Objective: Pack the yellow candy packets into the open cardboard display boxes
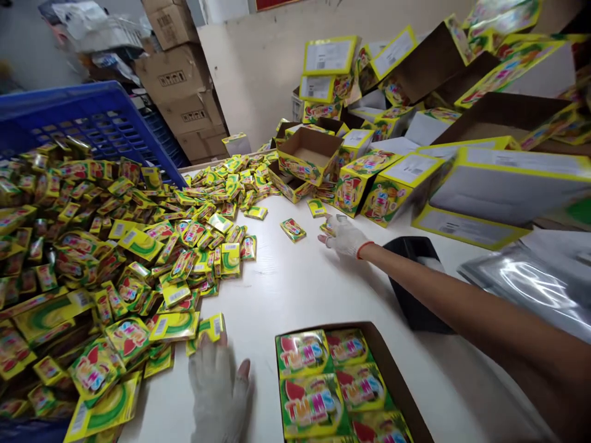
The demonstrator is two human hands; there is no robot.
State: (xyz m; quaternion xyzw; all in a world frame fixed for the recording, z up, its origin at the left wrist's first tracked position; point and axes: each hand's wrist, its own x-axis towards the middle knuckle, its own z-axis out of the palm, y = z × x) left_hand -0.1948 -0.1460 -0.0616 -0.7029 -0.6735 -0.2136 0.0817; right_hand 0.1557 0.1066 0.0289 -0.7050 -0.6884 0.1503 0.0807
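My left hand (216, 387), in a pale glove with bare fingertips, lies nearly flat with fingers stretched and thumb apart. Its fingertips touch a small yellow-green candy packet (213, 326) at the edge of the heap. Farther off, my right hand (346, 237), gloved with a red cuff edge, has its thumb and fingers around another small candy packet (327, 229), partly hidden by them. Two loose packets lie close by, one (293, 230) face up. In front of me, an open display box (392, 375) holds packets marked TWINS in rows.
Many packets spill from a blue crate (133, 132) at left. Display boxes (406, 178) are piled at the back right. A black tape dispenser (410, 277) stands under my right forearm, beside clear plastic sheets (526, 283). Brown cartons (180, 86) stand behind.
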